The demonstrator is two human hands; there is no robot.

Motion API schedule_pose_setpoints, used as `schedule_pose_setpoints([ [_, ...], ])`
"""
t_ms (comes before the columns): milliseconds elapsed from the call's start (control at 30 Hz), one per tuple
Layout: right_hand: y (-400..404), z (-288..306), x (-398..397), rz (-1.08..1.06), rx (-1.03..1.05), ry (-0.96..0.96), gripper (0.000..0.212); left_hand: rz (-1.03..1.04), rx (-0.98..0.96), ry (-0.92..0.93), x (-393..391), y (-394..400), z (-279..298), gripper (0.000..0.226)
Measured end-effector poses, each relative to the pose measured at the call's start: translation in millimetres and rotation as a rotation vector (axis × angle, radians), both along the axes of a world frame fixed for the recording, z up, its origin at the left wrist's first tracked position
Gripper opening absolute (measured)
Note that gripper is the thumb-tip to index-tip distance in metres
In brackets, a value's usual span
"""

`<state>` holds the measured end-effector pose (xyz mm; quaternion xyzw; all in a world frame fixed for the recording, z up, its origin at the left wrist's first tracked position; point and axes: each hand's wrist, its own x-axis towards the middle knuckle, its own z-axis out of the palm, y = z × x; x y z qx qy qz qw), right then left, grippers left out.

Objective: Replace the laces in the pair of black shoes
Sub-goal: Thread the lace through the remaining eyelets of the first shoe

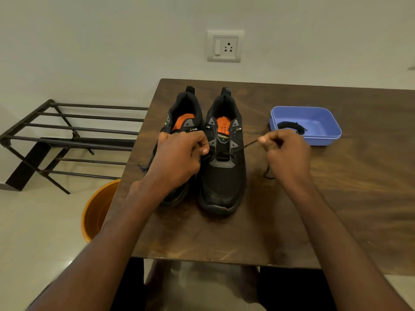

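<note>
Black lace (250, 144), pinched between both hands

The left hand (179, 160) and right hand (286, 151) are each pinching an end of the black lace (248, 145) threaded through the right-side shoe (223, 176) on the counter (314, 209); a blue tray (323, 133) is holding another lace (289, 126).

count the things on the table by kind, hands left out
black shoes: 2
black laces: 2, one threaded in a shoe, one coiled in the tray
blue plastic tray: 1
total: 5
</note>
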<state>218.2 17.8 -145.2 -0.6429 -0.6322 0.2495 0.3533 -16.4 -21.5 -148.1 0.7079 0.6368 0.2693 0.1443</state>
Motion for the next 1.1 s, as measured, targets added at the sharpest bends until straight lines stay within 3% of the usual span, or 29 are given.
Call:
schedule_pose_setpoints([
  [67,4.5,-0.2,12.9,-0.153,0.061,0.011,0.012,-0.004,-0.012,-0.009,-0.4,-0.1,0.6,0.02],
  [133,5.6,-4.3,16.1,-0.148,0.115,-0.062,0.006,-0.009,-0.021,-0.016,-0.2,-0.6,1.3,0.02],
  [233,1.6,-6.3,2.9,0.105,0.136,-0.129,0.018,-0.011,-0.015,-0.012,0.4,-1.3,1.2,0.02],
  [333,-3.7,-3.7,-12.9,0.313,0.003,-0.128,0.007,-0.015,-0.024,-0.004,0.8,-0.8,1.7,0.021],
  [367,-3.6,-4.1,-14.0,0.322,-0.04,-0.109,0.011,-0.017,-0.029,0.0,1.0,-0.6,2.0,0.021],
  [533,2.5,-4.8,4.0,0.119,-0.085,0.032,0.01,0.001,0.0,0.072,2.7,-2.6,4.2,0.019],
  [733,-3.8,-4.3,-7.6,0.304,-0.066,-0.006,0.006,-0.017,-0.049,0.05,3.2,-3.1,6.0,0.015],
  [800,-4.7,-3.8,-11.7,0.307,-0.058,-0.074,0.009,-0.012,-0.048,0.079,4.8,-4.6,9.0,0.013],
  [933,-6.4,-2.8,-8.8,0.268,-0.09,-0.023,0.019,-0.001,-0.049,0.144,6.5,-6.9,14.4,0.015],
  [1100,-8.3,1.3,-7.8,0.278,-0.074,0.029,0.011,0.009,-0.041,0.14,3.6,-9.7,16.9,0.015],
])
